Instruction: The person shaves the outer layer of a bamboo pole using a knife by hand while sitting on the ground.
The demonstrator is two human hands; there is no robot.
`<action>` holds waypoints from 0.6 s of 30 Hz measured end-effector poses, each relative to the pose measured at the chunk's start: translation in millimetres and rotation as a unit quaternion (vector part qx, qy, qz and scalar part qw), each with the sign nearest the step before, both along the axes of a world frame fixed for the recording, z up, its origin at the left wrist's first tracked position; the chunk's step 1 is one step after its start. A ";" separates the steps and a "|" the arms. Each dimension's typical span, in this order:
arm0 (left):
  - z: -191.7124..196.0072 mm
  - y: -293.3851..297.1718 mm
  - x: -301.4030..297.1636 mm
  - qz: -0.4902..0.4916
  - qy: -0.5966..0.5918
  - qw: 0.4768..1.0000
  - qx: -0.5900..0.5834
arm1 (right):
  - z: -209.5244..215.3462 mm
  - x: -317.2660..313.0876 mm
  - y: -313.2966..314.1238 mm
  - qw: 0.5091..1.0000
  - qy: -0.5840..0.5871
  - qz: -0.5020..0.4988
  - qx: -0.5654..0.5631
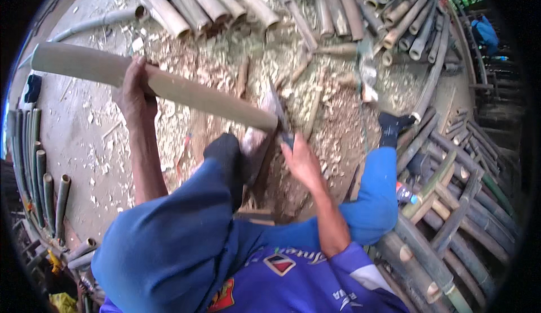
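A long, pale, scraped bamboo tube point(208, 102) slants across in front of me, its left end higher in the picture. My left hand point(137, 85) is wrapped round it left of its middle. My right hand point(303, 163) is closed on the dark handle of a knife point(277, 105). The knife's blade points away from me and lies against or just beside the tube's right end; exact contact is hard to tell. Below that end, my dark-socked left foot point(224, 155) is beside a wooden piece point(262, 169), partly hidden.
Pale shavings point(217, 68) cover the ground. Cut bamboo tubes point(191, 3) lie at the far side, with another pile point(411, 23) at far right. Bamboo poles point(451, 245) and a bottle point(407, 193) are by my right knee. More poles point(39, 166) stand at the left.
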State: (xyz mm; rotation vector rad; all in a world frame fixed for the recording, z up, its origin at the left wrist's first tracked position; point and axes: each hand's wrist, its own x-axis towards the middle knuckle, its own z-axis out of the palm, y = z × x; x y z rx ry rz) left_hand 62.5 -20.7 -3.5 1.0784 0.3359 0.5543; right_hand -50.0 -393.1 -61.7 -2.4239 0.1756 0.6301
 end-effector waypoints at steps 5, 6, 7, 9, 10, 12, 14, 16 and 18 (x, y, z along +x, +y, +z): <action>-9.3 7.6 -15.7 -0.065 -0.049 0.996 -0.034 | 62.9 -6.9 32.2 0.964 -0.243 0.013 0.105; -9.6 7.2 -15.7 -0.076 -0.062 0.995 -0.035 | 62.7 -9.6 32.7 0.940 -0.314 0.011 0.136; -5.0 5.6 -15.7 -0.092 -0.068 0.993 -0.042 | 27.3 -19.3 19.6 0.952 -0.267 0.003 0.151; -0.8 3.4 -19.9 -0.085 -0.043 0.995 -0.022 | -10.5 -16.6 1.6 0.998 -0.037 0.027 -0.047; 4.0 6.2 -23.3 -0.077 -0.035 0.996 -0.003 | -7.0 -11.5 3.8 0.993 -0.036 0.047 -0.100; 6.4 3.7 -19.5 -0.028 -0.034 0.997 -0.066 | -2.8 9.7 5.9 0.997 -0.073 0.019 -0.024; -0.4 12.9 -28.1 0.026 -0.012 0.992 -0.121 | 25.6 -3.7 14.0 0.996 -0.083 -0.003 0.026; 1.9 1.8 -24.5 0.093 0.009 0.993 -0.076 | 59.5 -1.0 24.9 0.989 -0.134 -0.019 0.062; 1.0 4.6 -18.7 0.103 0.043 0.993 -0.046 | 80.9 -1.2 34.7 0.958 -0.266 -0.011 0.109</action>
